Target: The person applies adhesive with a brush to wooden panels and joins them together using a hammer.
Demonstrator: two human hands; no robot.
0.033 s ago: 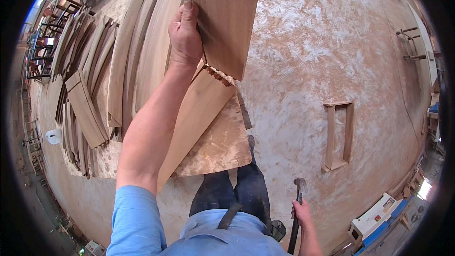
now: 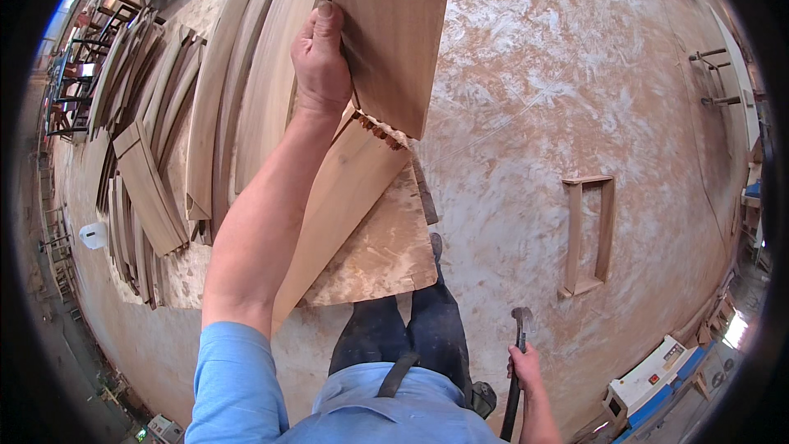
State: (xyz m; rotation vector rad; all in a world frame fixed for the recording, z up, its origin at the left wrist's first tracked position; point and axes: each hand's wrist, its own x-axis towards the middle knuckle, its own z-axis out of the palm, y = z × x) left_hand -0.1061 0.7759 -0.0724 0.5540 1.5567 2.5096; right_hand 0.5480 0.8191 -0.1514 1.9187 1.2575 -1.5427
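My left hand (image 2: 320,66) is closed on the left edge of a wooden drawer (image 2: 386,41), thumb on top. The drawer is a flat panel with raised sides, tilted up, its far end cut off by the picture's top edge. Low at the right, my right hand (image 2: 526,363) grips the dark handle of a hammer (image 2: 518,341), its curved head pointing up and away from the drawer. Under the drawer's near end a wide pale board (image 2: 349,197) lies slantwise, partly behind my left forearm. Rough, reddish-brown notches mark the board's far end.
The board rests on a worn work surface (image 2: 378,263) in front of my legs. Long curved wooden pieces (image 2: 218,90) lie to the left, beside several stacked slats (image 2: 152,189). A rectangular wooden frame (image 2: 571,234) is on the dusty floor (image 2: 501,197) at the right. Beyond it stands a white-and-blue machine (image 2: 653,378).
My right hand and the hammer have shifted very slightly up and to the right. My left hand and the drawer stay almost the same.
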